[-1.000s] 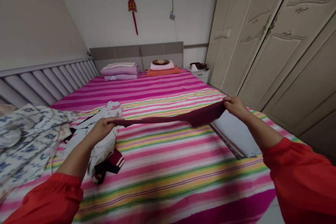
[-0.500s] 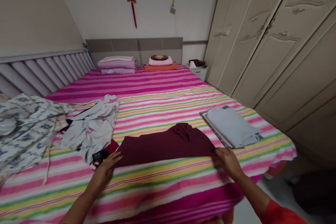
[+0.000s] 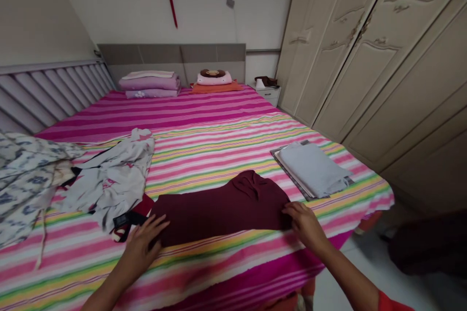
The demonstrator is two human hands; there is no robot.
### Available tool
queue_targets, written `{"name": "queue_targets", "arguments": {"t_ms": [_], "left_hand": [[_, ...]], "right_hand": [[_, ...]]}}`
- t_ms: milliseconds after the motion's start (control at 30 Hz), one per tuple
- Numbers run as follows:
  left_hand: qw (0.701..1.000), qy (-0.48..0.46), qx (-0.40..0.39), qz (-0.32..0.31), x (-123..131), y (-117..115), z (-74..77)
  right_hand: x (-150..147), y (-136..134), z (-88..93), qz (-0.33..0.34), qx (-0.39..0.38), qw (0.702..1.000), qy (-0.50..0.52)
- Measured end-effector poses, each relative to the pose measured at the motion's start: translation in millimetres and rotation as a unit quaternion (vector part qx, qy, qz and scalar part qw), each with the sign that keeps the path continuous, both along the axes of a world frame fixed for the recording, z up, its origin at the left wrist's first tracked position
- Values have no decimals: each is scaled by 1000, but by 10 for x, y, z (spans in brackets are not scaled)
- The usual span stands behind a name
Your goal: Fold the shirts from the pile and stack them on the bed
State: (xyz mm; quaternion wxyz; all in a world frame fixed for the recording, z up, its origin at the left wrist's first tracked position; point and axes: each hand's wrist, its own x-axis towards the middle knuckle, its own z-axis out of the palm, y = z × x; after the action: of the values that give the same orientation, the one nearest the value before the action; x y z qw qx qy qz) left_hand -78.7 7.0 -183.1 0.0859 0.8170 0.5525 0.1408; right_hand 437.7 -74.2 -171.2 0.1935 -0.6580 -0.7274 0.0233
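Observation:
A dark maroon garment (image 3: 215, 211) lies folded into a long strip near the bed's front edge, with a bunched part at its upper right. My left hand (image 3: 144, 240) rests at the garment's left end, fingers spread and laid on the cloth. At the opposite end, my right hand (image 3: 304, 221) has its fingers closed on the garment's edge; the thumb is partly hidden. Just beyond my left hand is a rumpled light grey printed garment (image 3: 116, 175), with dark red and black cloth beneath it. Beyond my right hand sits a stack of folded light grey clothes (image 3: 312, 167).
A striped sheet (image 3: 204, 146) covers the bed. White clothing with blue flowers (image 3: 22, 175) lies heaped at the left. Folded purple bedding (image 3: 151, 85) and a pink pillow (image 3: 214, 78) stand by the headboard (image 3: 160, 60). A wardrobe (image 3: 365, 73) lines the right side.
The view has shifted, so the bed and clothes sit further left. My left hand has spread its fingers further over the garment's left end. My right hand stays at the right end.

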Motion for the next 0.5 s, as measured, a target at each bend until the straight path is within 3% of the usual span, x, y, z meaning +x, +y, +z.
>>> {"name": "queue_targets", "arguments": {"t_ms": [67, 167, 300, 400, 500], "left_hand": [[995, -84, -14, -45, 336, 94, 61], [982, -169, -2, -84, 962, 265, 29], [979, -166, 55, -105, 1644, 413, -132], [987, -106, 71, -95, 1836, 420, -227], [991, -74, 71, -87, 1837, 395, -258]], "right_hand": [[-131, 141, 46, 8, 33, 998, 52], [-303, 447, 92, 16, 67, 991, 112], [-350, 963, 148, 39, 53, 990, 126], [-286, 1313, 199, 87, -20, 992, 83], [-179, 1575, 260, 115, -100, 988, 13]]}}
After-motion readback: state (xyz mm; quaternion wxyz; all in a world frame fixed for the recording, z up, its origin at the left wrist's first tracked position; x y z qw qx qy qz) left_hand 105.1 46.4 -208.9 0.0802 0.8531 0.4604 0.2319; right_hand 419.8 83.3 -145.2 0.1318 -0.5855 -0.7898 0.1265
